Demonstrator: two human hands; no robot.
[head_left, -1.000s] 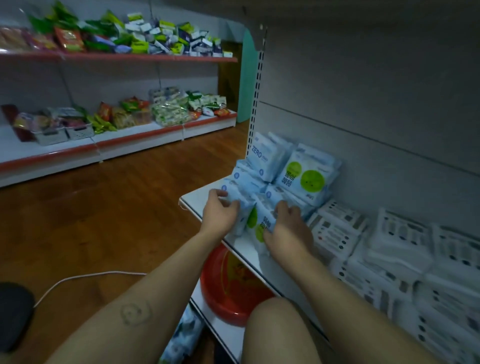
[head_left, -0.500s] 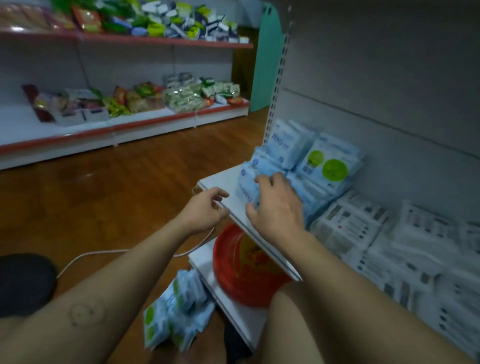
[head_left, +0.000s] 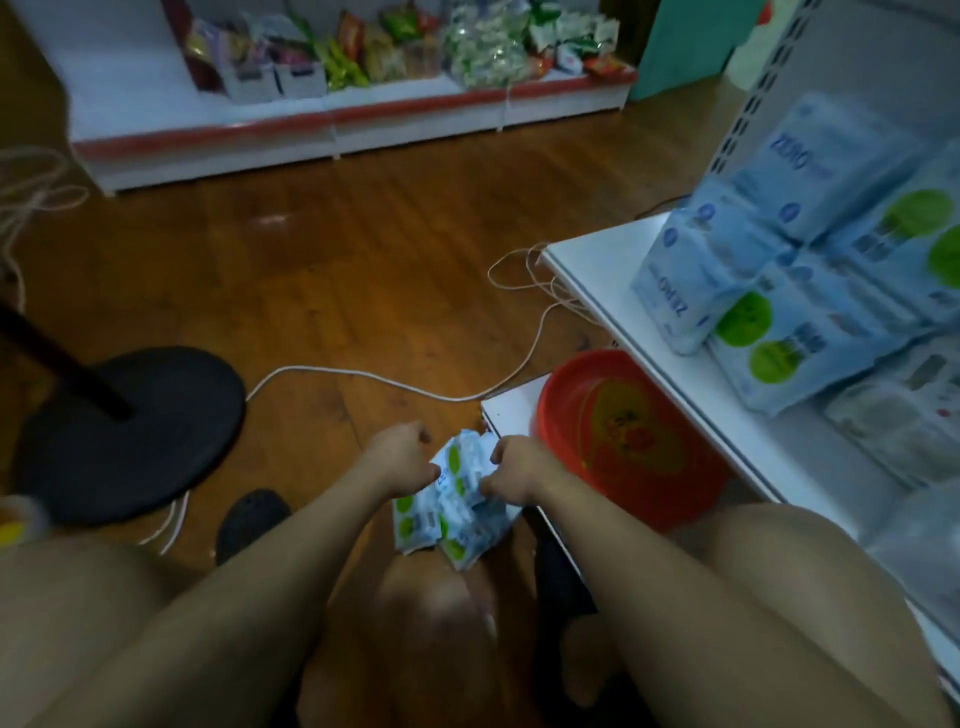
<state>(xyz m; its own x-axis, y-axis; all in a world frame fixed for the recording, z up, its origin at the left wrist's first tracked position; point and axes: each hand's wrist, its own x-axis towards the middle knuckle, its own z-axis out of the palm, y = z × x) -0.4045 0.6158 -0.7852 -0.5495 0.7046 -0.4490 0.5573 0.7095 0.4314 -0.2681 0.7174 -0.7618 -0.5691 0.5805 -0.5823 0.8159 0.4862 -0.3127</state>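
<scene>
Head view: both hands had dropped from the shelf (head_left: 597, 260) to the floor. Left hand (head_left: 400, 460) and right hand (head_left: 519, 475), fingers curled, flanked and gripped the wet-wipe packs (head_left: 452, 512), whose long axis ran toward the person.

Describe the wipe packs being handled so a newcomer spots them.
Find the white shelf unit on the right, then the red basin on its bottom board. Left of the basin is a bundle of wipe packs, the only packs gripped between left hand and right hand.
</scene>
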